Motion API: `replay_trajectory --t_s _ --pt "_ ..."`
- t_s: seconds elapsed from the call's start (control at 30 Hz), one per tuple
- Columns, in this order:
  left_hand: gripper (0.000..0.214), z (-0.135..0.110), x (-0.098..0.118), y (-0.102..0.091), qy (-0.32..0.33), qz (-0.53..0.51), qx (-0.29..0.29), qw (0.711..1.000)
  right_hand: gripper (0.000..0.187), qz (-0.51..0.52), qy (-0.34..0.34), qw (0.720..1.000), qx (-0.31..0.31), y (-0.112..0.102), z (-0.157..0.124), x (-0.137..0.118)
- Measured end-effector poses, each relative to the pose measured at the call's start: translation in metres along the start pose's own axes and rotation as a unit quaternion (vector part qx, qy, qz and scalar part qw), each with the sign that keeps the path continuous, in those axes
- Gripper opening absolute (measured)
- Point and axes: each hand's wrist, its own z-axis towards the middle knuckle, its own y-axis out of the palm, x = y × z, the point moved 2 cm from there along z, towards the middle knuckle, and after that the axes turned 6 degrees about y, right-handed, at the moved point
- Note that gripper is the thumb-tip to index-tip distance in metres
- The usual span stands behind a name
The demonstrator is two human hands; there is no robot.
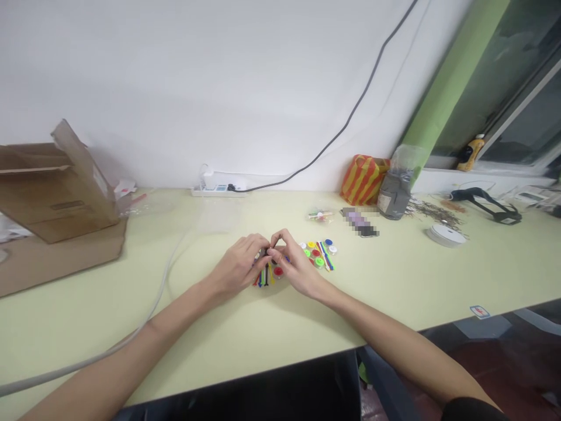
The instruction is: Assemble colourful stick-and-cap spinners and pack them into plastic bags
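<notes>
At lower centre of the frame, the left hand (239, 268) and right hand (294, 263) are together, their fingertips (274, 245) closed on a small dark object (265, 253), too hidden to show its long axis or direction. Just beside them, round multicoloured plastic buttons (316, 254) and slim coloured plastic sticks (265, 276) lie on the pale yellow surface (131, 327).

A small dark piece (265, 252) is held up above a fan of colored plastic sticks (265, 276) on the desk (394, 280); round multicolored buttons (316, 253) and more sticks (325, 256) lie just right.
</notes>
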Motion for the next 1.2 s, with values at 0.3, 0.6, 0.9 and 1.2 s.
replay_trajectory --t_s 0.3,0.6,0.9,1.2 --pt "0.017 0.003 0.005 0.002 0.051 0.076 -0.022 0.996 0.032 0.009 0.007 0.994 -0.109 -0.024 0.001 -0.014" --pt "0.014 -0.012 -0.045 -0.006 -0.14 0.126 -0.024 0.982 0.042 -0.213 0.047 0.969 0.115 -0.165 0.028 0.02" --pt "0.019 -0.023 -0.087 0.004 -0.192 0.16 -0.106 0.962 0.012 -0.574 0.164 0.792 0.13 -0.219 0.018 0.07" --pt "0.017 -0.028 -0.099 0.011 -0.168 0.134 -0.111 0.97 0.008 -0.588 0.204 0.781 0.058 -0.221 0.016 0.067"
